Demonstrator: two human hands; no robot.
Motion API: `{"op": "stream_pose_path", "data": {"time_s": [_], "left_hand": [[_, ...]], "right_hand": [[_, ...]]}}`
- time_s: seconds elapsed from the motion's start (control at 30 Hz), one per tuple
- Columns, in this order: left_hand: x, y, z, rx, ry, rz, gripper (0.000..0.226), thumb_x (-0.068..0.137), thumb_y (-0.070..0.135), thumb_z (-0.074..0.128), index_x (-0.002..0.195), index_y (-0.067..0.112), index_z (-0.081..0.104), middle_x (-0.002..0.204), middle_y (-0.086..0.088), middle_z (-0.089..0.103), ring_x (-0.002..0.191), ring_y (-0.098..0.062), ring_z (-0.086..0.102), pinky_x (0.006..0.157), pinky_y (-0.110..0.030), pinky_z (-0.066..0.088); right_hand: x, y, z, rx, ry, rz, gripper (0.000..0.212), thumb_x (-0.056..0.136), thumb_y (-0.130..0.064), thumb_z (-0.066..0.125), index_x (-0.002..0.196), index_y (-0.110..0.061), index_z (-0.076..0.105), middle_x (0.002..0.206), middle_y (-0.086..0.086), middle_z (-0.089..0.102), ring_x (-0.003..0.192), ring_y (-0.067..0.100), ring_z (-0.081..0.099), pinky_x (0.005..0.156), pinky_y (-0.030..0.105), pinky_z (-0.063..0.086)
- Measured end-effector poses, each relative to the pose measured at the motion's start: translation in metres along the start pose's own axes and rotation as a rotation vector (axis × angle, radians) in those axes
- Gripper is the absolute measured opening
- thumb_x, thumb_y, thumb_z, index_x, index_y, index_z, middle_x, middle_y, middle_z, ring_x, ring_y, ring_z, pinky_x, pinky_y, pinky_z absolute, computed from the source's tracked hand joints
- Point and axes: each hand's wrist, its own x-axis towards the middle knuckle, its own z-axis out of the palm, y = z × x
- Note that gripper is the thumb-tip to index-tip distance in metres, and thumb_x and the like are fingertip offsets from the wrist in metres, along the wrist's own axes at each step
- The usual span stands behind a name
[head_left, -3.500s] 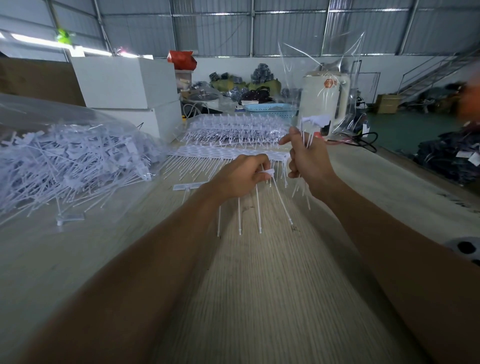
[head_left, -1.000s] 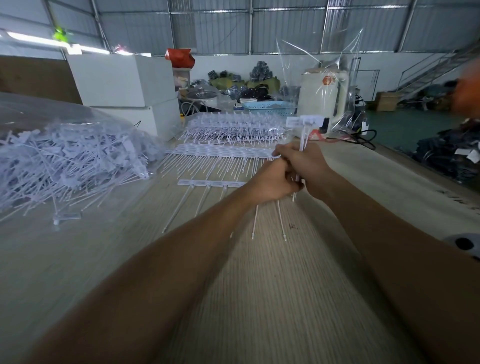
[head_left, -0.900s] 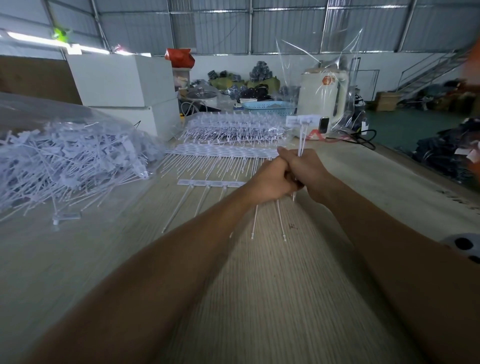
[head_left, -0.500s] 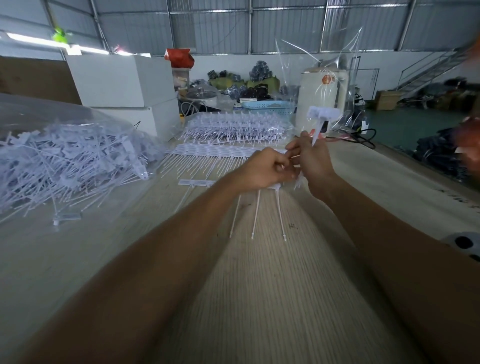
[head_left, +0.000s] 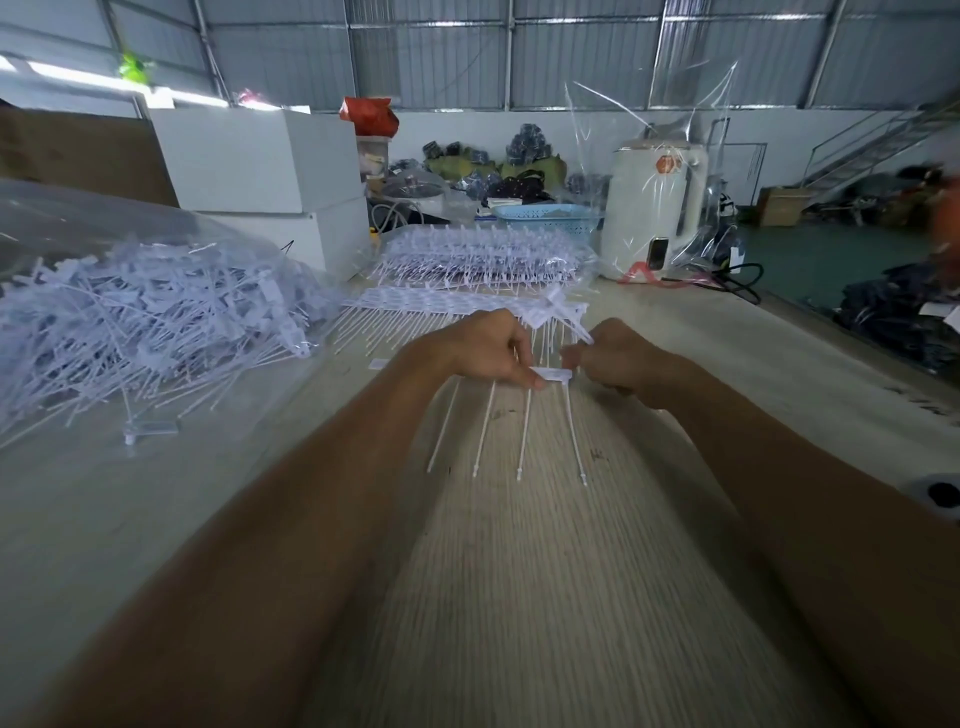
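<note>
Near the middle of the counter (head_left: 519, 597), seen from the head camera, the left hand (head_left: 480, 348) is pinching a short strip of white tag pins (head_left: 551, 373) by its top bar. The bar is running left to right between the hands, while its four thin stems are trailing back toward the person. The right hand (head_left: 621, 361), curled round a small bundle of loose pins (head_left: 563, 312), is sitting just beside the bar's free right end. A bagged heap of pins (head_left: 145, 322) is lying toward the left edge.
</note>
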Motion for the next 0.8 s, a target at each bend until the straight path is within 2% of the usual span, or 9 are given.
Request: {"op": "stream_pose_path", "data": {"time_s": [0.1,0.2,0.3,0.37,0.47,0.57,0.63,0.7,0.8], "left_hand": [[0.0,-0.002,0.001,-0.012,0.058,0.015,0.02,0.077,0.03,0.086,0.085,0.015,0.076,0.078,0.004,0.069,0.075,-0.01,0.062,0.073,-0.03,0.049],[0.001,-0.003,-0.001,-0.048,0.167,0.038,0.012,0.079,0.023,0.082,0.083,0.014,0.075,0.078,0.004,0.069,0.072,-0.006,0.061,0.068,-0.026,0.046],[0.002,-0.003,-0.003,-0.114,0.23,0.062,0.012,0.08,0.02,0.081,0.085,0.012,0.073,0.083,-0.004,0.072,0.081,-0.017,0.068,0.075,-0.034,0.053],[0.002,-0.002,-0.003,-0.161,0.228,0.07,0.015,0.083,0.021,0.079,0.09,0.012,0.07,0.087,-0.008,0.073,0.083,-0.021,0.069,0.079,-0.036,0.054],[0.0,-0.004,-0.002,-0.23,0.211,0.067,0.017,0.088,0.023,0.075,0.101,0.015,0.068,0.087,-0.002,0.074,0.076,-0.009,0.067,0.07,-0.025,0.047],[-0.002,-0.007,-0.004,-0.262,0.204,0.111,0.021,0.092,0.015,0.071,0.112,0.018,0.072,0.089,0.006,0.073,0.074,0.003,0.067,0.068,-0.015,0.048],[-0.003,-0.008,-0.004,-0.26,0.199,0.13,0.031,0.089,0.014,0.074,0.119,0.019,0.072,0.095,-0.003,0.074,0.081,-0.007,0.069,0.076,-0.02,0.052],[-0.002,-0.007,-0.001,-0.201,0.229,0.142,0.034,0.084,0.017,0.079,0.117,0.021,0.073,0.097,-0.007,0.074,0.087,-0.017,0.07,0.082,-0.03,0.054],[0.003,-0.005,0.004,-0.03,0.3,0.16,0.027,0.085,0.024,0.079,0.111,0.023,0.073,0.096,-0.001,0.072,0.088,-0.018,0.068,0.082,-0.033,0.054]], "right_hand": [[-0.003,-0.004,-0.001,-0.018,-0.053,-0.016,0.034,0.098,-0.025,0.061,0.069,-0.016,0.046,0.057,0.001,0.041,0.045,0.012,0.035,0.043,0.022,0.026],[-0.003,-0.002,-0.004,0.083,-0.103,0.025,0.031,0.099,-0.034,0.061,0.08,-0.009,0.057,0.053,0.001,0.039,0.039,0.012,0.033,0.04,0.019,0.025],[-0.001,0.0,-0.008,0.243,-0.149,0.055,0.033,0.098,-0.035,0.064,0.098,-0.003,0.068,0.049,-0.003,0.04,0.036,0.009,0.031,0.038,0.018,0.024],[-0.001,0.0,-0.011,0.329,-0.173,0.049,0.029,0.098,-0.034,0.065,0.094,-0.005,0.068,0.052,-0.004,0.042,0.037,0.008,0.031,0.038,0.018,0.023],[0.0,-0.001,-0.014,0.435,-0.181,0.077,0.026,0.098,-0.032,0.063,0.086,-0.009,0.066,0.061,-0.002,0.05,0.04,0.007,0.03,0.039,0.019,0.021],[0.001,0.002,-0.014,0.534,-0.147,0.115,0.028,0.1,-0.03,0.06,0.079,-0.011,0.062,0.067,0.001,0.058,0.04,0.009,0.031,0.037,0.019,0.022],[0.002,0.004,-0.015,0.574,-0.115,0.136,0.029,0.1,-0.03,0.06,0.078,-0.011,0.062,0.067,0.002,0.058,0.041,0.01,0.032,0.035,0.019,0.024],[0.003,0.004,-0.013,0.621,-0.123,0.153,0.03,0.1,-0.03,0.059,0.076,-0.012,0.061,0.065,0.002,0.057,0.04,0.01,0.03,0.034,0.018,0.023],[0.004,0.005,-0.011,0.66,-0.141,0.142,0.03,0.1,-0.029,0.06,0.076,-0.011,0.06,0.061,0.002,0.056,0.039,0.009,0.03,0.034,0.018,0.022]]}}
